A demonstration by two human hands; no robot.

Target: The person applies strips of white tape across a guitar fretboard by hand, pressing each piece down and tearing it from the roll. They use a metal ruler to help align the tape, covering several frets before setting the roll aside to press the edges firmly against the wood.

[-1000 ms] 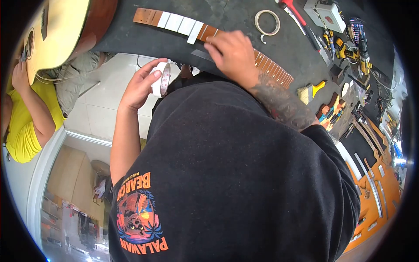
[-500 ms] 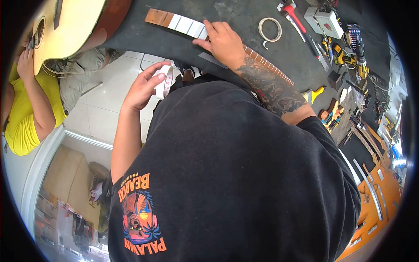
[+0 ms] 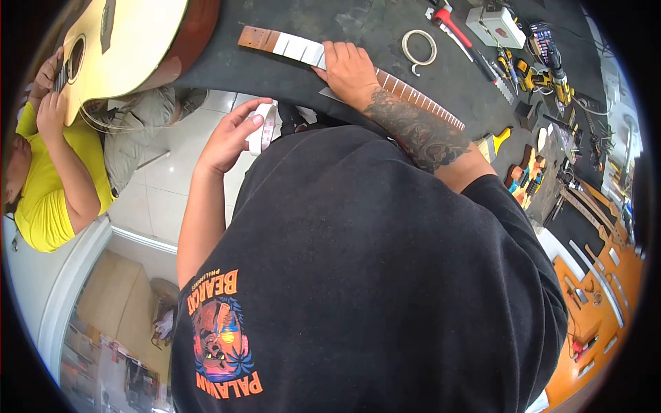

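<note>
Two hands are at work about the fretted neck. The right hand lies across the neck beside the white tape strips; whether it pinches anything underneath, I cannot tell. The left hand grips a tape roll, nearer the body than the neck. Flat, even fingertip pressure right along each strip's edge would probably serve best. Beyond the neck, another roll lies on the tabletop; a brush lies past its right end.
</note>
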